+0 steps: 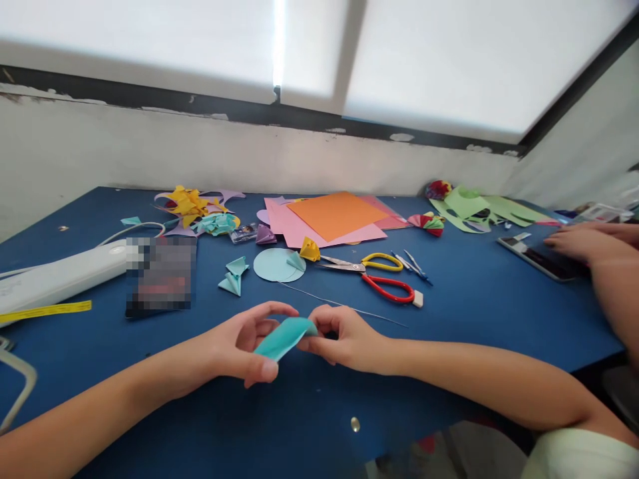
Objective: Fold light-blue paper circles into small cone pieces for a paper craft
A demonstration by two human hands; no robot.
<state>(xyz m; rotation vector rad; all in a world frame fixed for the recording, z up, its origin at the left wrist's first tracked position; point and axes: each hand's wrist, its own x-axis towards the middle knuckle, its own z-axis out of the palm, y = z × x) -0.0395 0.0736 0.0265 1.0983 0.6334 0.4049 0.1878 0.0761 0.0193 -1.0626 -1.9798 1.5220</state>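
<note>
Ppr (287, 336) (teal) in LH (234, 349) + RH (349, 339)

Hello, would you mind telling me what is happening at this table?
The left hand and right hand together hold a bent piece of teal paper above the blue table. Beyond them lie open scissors, pale blue paper circles and folded paper pieces. Another person's hand is near a phone at the right.
</note>
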